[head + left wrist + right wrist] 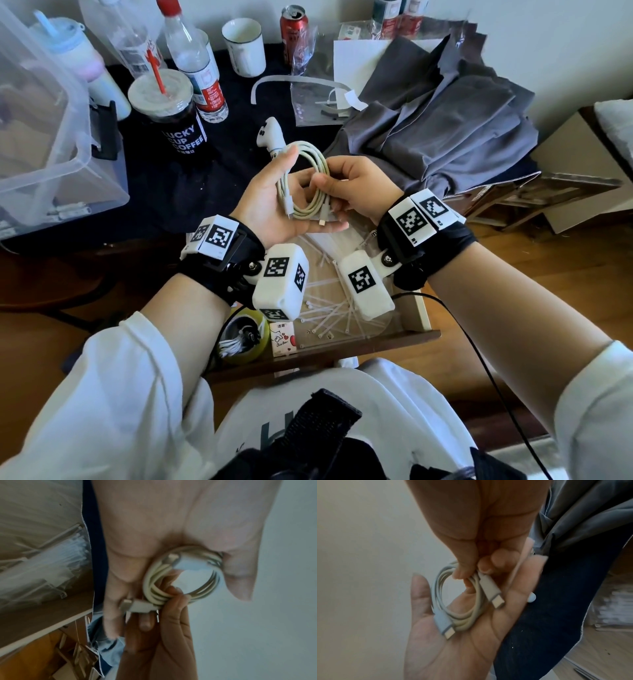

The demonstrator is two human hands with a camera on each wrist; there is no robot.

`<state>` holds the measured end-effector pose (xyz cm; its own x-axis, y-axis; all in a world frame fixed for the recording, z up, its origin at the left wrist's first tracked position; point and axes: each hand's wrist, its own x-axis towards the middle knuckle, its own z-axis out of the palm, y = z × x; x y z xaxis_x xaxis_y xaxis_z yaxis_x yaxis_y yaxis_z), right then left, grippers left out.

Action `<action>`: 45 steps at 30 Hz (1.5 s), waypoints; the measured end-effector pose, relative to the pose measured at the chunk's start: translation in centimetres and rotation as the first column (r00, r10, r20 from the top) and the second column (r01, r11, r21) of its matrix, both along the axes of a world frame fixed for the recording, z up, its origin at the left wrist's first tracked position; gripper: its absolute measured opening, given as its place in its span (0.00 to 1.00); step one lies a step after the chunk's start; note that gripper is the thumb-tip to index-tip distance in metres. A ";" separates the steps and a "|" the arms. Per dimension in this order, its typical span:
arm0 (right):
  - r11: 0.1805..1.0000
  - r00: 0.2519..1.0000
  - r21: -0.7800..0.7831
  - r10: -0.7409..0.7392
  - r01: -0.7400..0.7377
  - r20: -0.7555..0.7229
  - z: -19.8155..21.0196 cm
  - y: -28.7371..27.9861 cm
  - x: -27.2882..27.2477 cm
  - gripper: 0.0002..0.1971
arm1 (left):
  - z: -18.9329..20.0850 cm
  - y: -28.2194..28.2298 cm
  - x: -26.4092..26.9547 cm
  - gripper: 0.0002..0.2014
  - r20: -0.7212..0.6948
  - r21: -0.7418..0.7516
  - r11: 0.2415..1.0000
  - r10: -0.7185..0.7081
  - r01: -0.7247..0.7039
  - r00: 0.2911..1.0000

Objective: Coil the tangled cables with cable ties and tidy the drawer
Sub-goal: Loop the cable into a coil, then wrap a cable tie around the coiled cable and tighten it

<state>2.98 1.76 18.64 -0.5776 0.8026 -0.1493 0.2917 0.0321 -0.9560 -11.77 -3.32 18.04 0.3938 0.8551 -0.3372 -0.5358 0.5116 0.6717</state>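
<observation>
A pale green-white cable [317, 159] is wound into a small coil with both plugs free. It lies on my left hand [270, 202], which is palm up, fingers straight, thumb beside the coil's top. My right hand [356, 185] pinches the coil's right side between thumb and fingertips. In the left wrist view the cable [154, 588] sits between the left hand [154, 527] and the right hand [171, 635]. The right wrist view shows the cable [465, 618] on the left hand [453, 655] under the pinching right hand [488, 527]. Below stands the open wooden drawer [421, 315] with loose white cable ties [329, 315].
A yellow tape roll [246, 353] with a white cable inside sits at the drawer's left. On the dark table are a clear plastic box [41, 137], a coffee cup [171, 113], bottles [191, 58], a mug [245, 46], a white controller [270, 135] and grey cloth [445, 120].
</observation>
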 end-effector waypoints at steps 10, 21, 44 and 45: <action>0.997 0.992 0.046 0.058 -0.064 0.111 -1.9 0.0 1.6 0.11 | -1.6 -0.4 1.0 0.06 -0.325 -0.100 0.989 -0.139 0.112 0.936; 0.849 0.878 -0.448 -0.038 0.280 0.476 -15.9 -4.0 9.9 0.06 | -10.9 -4.3 2.6 0.14 -0.385 -0.398 0.905 -0.015 -0.151 0.923; 0.817 0.252 -0.572 0.569 -0.067 0.783 -32.9 -7.9 11.9 0.15 | -16.6 -8.4 2.9 0.15 -0.306 -0.608 0.756 0.056 -0.240 0.950; 0.815 0.219 -0.575 0.576 -0.073 0.788 -34.8 -7.8 12.5 0.15 | -16.6 -8.4 2.9 0.15 -0.305 -0.609 0.756 0.057 -0.241 0.951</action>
